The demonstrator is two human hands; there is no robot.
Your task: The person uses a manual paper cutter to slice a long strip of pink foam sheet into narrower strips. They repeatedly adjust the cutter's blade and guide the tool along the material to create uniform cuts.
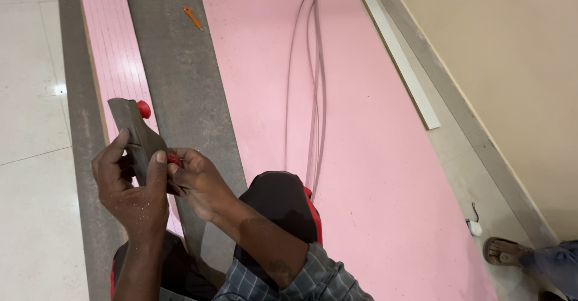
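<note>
I hold a grey metal hand plane (137,133) with a red front knob (144,109), its flat sole turned up toward me. My left hand (129,186) grips the plane's body from the left, thumb on the sole. My right hand (198,180) pinches a small red part (174,159) at the plane's rear right side. Both hands hover above a narrow pink laminate strip (114,54) and a long grey board (180,72) on the floor. My knees in black trousers (280,201) show below.
A wide pink sheet (373,144) lies to the right, with thin curled edge-band strips (313,78) on it. An orange pencil (193,18) rests on the grey board. A white strip (397,51) lies near the wall. Another person's sandalled foot (504,251) and a small white object (474,227) are at lower right.
</note>
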